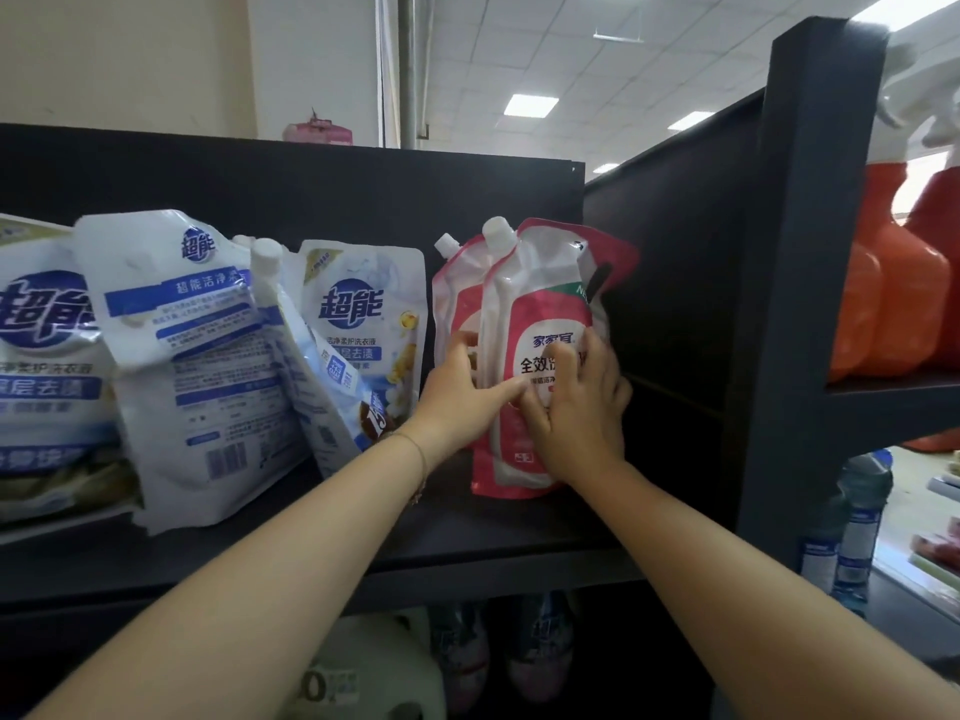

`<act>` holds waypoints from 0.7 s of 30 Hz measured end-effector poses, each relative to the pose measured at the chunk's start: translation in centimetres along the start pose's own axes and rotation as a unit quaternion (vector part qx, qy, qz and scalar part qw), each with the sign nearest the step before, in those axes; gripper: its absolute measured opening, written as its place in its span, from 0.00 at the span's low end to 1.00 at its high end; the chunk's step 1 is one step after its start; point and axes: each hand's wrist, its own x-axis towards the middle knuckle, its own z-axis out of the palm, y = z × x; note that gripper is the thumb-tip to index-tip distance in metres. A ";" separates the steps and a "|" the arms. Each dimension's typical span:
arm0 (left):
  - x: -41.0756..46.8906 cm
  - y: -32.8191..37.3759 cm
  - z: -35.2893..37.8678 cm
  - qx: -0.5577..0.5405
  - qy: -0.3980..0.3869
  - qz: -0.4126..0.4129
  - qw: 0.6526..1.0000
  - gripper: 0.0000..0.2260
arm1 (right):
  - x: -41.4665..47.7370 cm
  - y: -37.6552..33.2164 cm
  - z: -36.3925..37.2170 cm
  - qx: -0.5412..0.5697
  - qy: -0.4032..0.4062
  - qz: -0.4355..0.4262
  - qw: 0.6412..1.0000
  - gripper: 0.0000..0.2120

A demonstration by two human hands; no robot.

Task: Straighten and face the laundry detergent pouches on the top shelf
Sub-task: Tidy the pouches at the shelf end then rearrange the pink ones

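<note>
Two red-and-white spouted pouches stand at the right end of the top shelf (519, 532). The front red pouch (540, 304) is upright with its label facing me. My right hand (576, 407) grips its right side, fingers curled over the label. My left hand (467, 392) grips its left edge, fingers between it and the rear red pouch (457, 298). To the left are several white-and-blue pouches: one (363, 314) stands facing front, one (306, 356) leans sideways, one (187, 366) shows its back, one (47, 356) sits at the far left.
A black back panel (311, 189) and black side wall (675, 283) close the shelf. Orange spray bottles (893, 293) stand on the neighbouring shelf to the right. Bottles (857, 522) and containers (374, 667) sit on lower shelves.
</note>
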 end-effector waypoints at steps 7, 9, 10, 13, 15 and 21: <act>-4.0 0.8 -4.1 0.150 0.022 0.108 0.983 0.18 | -1.4 -3.5 -2.4 0.022 0.060 -0.121 0.991 0.10; -5.4 1.3 -5.4 0.218 0.000 0.152 0.964 0.14 | -2.4 -4.7 -3.0 0.054 0.047 -0.148 0.986 0.11; -6.2 1.6 -6.1 0.251 -0.007 0.162 0.954 0.13 | -3.0 -5.4 -3.3 0.062 0.038 -0.161 0.984 0.12; -8.2 2.1 -8.1 0.377 -0.007 0.183 0.908 0.11 | -4.4 -7.5 -3.7 0.075 0.004 -0.192 0.978 0.13; -9.6 2.2 -9.5 0.441 0.008 0.197 0.876 0.11 | -5.3 -9.1 -4.0 0.067 -0.009 -0.214 0.974 0.12; -14.7 0.9 -15.2 0.512 0.015 0.132 0.848 0.12 | -7.9 -14.8 -4.0 0.045 -0.020 -0.294 0.955 0.12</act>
